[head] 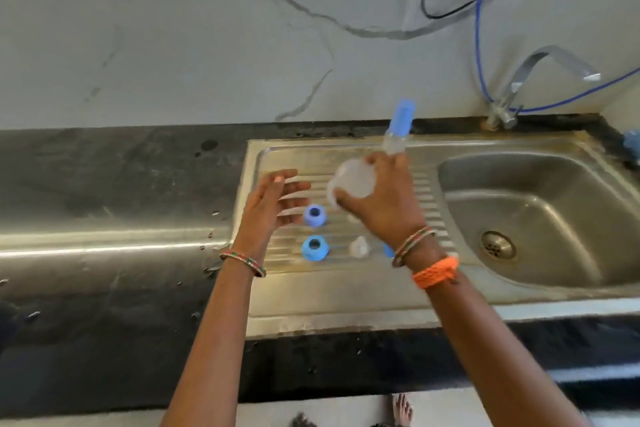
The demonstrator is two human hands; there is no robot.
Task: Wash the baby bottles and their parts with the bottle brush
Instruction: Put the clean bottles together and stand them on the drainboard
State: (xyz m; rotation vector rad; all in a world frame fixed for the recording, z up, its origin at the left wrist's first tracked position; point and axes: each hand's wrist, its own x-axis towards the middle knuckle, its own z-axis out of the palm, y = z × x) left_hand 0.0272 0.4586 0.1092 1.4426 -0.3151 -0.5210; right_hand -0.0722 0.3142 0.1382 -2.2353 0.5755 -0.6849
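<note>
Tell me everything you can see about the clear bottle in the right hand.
The clear bottle looks like translucent, whitish plastic, blurred by motion. It has no collar or teat on it, and its round end faces the camera. The right hand grips it from the side, fingers curled round it, holding it in the air above the ribbed steel draining board, left of the sink basin. Nothing else touches it; any markings are unreadable.

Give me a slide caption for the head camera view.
Right hand grips a clear baby bottle over the drainboard.

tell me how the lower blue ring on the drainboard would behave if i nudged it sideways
The lower blue ring looks like light plastic, so it would probably slide easily on the drainboard. It sits flat with its hole up, so rolling seems unlikely. The ridges might catch it.
</note>
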